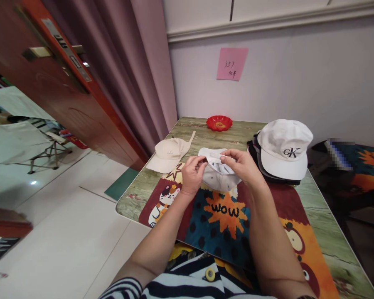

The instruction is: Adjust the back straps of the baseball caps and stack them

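Over the printed mat (199, 228), a pale grey baseball cap (220, 180) is between my two hands, its hollow side showing and its brim pointing away from me. My left hand (193, 172) pinches the left end of the cap's back strap. The fingers of my right hand (241, 164) are closed on the strap's right end. A cream baseball cap (168, 153) lies to the left, its strap loose and sticking up. On the right stands a stack of caps, topped by a white cap (285, 145) with dark letters; darker caps show beneath it.
A red scalloped dish (219, 123) sits at the table's back edge, below a pink note (232, 64) on the wall. Left of the table are a purple curtain (137, 62) and an open wooden door (81, 83). Another table with a patterned mat (367, 166) stands at right.
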The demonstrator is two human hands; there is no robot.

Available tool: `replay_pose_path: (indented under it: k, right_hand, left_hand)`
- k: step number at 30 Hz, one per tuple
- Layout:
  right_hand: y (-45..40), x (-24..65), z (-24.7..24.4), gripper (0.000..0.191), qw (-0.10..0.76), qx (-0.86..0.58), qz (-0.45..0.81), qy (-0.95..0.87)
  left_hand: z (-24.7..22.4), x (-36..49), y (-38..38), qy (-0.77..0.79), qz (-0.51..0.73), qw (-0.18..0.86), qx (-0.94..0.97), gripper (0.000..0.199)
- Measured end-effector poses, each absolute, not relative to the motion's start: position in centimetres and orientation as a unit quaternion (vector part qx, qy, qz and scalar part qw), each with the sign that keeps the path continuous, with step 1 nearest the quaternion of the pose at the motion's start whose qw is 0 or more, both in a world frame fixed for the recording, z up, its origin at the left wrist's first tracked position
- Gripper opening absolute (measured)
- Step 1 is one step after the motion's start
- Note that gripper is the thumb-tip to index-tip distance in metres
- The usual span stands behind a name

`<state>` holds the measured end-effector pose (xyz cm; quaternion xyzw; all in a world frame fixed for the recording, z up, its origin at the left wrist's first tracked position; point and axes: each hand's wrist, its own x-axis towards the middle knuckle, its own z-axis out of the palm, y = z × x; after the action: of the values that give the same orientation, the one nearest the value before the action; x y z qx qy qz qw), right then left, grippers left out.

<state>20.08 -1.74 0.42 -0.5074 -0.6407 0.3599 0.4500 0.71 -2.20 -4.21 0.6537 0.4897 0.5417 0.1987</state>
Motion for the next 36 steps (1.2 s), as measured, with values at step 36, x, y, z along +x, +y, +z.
replay_pose_path:
  k: [36]
  right_hand:
    - [-2.6, 19.9, 1.9, 0.025, 0.407, -0.545, 0.304, -0.667]
  left_hand:
    - [-1.1, 0.7, -1.8, 0.388, 0.554, 0.671, 0.303, 0.018]
